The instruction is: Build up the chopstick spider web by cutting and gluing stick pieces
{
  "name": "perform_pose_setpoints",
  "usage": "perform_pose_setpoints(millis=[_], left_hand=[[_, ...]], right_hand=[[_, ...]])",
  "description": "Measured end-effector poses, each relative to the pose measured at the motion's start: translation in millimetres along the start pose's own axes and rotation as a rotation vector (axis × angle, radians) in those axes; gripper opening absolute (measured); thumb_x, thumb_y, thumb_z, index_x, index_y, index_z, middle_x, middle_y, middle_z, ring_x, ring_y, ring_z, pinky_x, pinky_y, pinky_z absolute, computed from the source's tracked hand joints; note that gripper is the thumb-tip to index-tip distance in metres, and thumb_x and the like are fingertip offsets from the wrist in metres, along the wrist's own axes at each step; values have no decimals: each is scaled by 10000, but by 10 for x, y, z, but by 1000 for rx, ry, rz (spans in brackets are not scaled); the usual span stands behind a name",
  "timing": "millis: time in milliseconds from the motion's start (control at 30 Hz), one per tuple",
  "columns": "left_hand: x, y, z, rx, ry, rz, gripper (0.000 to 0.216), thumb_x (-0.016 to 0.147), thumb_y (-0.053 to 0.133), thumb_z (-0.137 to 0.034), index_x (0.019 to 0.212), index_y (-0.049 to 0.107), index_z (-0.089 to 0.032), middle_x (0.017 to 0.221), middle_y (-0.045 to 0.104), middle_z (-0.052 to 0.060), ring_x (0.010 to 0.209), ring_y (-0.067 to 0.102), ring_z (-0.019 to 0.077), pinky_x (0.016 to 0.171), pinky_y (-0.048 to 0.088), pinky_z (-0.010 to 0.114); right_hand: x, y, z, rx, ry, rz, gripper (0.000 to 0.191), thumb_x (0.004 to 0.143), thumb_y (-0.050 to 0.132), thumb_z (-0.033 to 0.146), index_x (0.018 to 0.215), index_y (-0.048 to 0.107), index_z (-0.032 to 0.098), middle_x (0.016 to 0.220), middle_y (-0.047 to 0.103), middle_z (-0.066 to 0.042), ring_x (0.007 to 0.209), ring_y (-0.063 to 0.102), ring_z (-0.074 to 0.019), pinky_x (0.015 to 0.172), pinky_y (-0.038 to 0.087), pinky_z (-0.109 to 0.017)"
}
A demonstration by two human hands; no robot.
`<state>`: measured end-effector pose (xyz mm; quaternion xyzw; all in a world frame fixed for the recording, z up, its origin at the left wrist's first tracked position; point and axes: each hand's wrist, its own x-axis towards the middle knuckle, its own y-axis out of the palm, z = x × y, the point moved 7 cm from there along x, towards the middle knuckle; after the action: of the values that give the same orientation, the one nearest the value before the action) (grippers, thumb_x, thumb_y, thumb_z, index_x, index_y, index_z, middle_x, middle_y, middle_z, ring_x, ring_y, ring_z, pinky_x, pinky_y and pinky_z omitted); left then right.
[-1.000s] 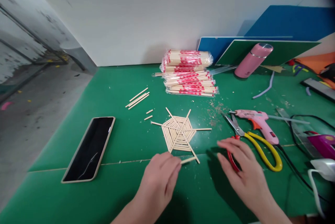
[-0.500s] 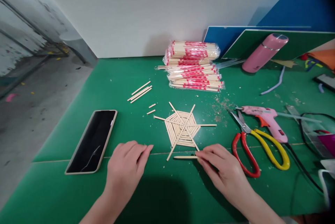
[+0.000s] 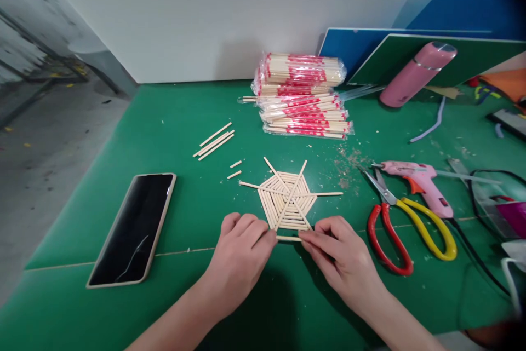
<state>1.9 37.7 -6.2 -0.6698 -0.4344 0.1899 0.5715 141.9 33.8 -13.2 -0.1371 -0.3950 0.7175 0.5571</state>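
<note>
A short wooden stick (image 3: 289, 239) lies level between my two hands, just below a web-shaped piece made of sticks (image 3: 286, 200). My left hand (image 3: 246, 247) pinches the stick's left end, its fingertips covering the lower-left spoke of the web. At the other end my right hand (image 3: 339, 255) grips the stick between thumb and fingers, close to the lower-right spoke. The web lies flat on the green table (image 3: 197, 301), with spokes sticking out past its rows of sticks. My fingers hide both ends of the held stick.
Left of the web lie several loose sticks (image 3: 216, 144) and two short offcuts. A phone (image 3: 132, 230) rests further left. Scissors (image 3: 386, 195) and a pink glue gun (image 3: 419, 178) lie on the right. Wrapped chopstick packs (image 3: 304, 96) and a pink bottle (image 3: 419, 74) are behind.
My left hand has moved right and taken hold of the stick's left end. My right hand has brought the stick slightly up toward the web. The view has shifted a little.
</note>
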Motion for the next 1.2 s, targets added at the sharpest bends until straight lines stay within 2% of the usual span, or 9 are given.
perform_pose_setpoints(millis=[167, 300, 600, 800, 1000, 1200], left_hand=[[-52, 9, 98, -57, -29, 10, 213, 832, 370, -138, 806, 576, -187, 775, 578, 16, 749, 491, 158, 726, 285, 338], [-62, -18, 163, -74, -55, -6, 244, 823, 353, -98, 786, 576, -189, 769, 599, 5, 716, 503, 143, 726, 284, 327], [-60, 29, 196, -113, -55, -28, 252, 856, 335, -153, 815, 578, -206, 770, 592, 5, 736, 502, 152, 770, 280, 357], [-74, 33, 261, -194, -88, -27, 210, 844, 374, -143, 817, 573, -204, 778, 574, 7, 736, 497, 149, 744, 294, 351], [-65, -33, 272, -321, -71, -10, 177, 811, 433, -95, 876, 550, -211, 814, 576, 7, 752, 495, 144, 738, 314, 343], [-50, -59, 245, -346, -50, -14, 181, 798, 446, -79, 888, 543, -203, 829, 577, 9, 762, 506, 140, 738, 337, 330]], right_hand=[[-46, -60, -142, -11, 126, -35, 298, 776, 538, 202, 1074, 552, 208, 950, 514, -72, 865, 500, -179, 717, 459, -322], [-116, -95, -260, 5, 212, -33, 227, 788, 517, 192, 1006, 577, 205, 911, 541, -61, 833, 522, -166, 679, 468, -294], [-80, -66, -244, -47, 173, -3, 191, 776, 526, 191, 946, 612, 191, 823, 570, -54, 765, 529, -169, 655, 448, -319], [-87, -69, -263, -45, 191, -4, 180, 761, 540, 205, 923, 615, 184, 788, 552, -50, 736, 523, -167, 641, 445, -320], [-77, -71, -236, 42, 211, 2, 234, 762, 539, 159, 985, 592, 203, 834, 538, -47, 765, 507, -158, 645, 442, -305], [-78, -85, -185, 174, 210, 17, 169, 772, 521, 118, 901, 597, 197, 820, 524, -37, 762, 503, -138, 632, 441, -269]])
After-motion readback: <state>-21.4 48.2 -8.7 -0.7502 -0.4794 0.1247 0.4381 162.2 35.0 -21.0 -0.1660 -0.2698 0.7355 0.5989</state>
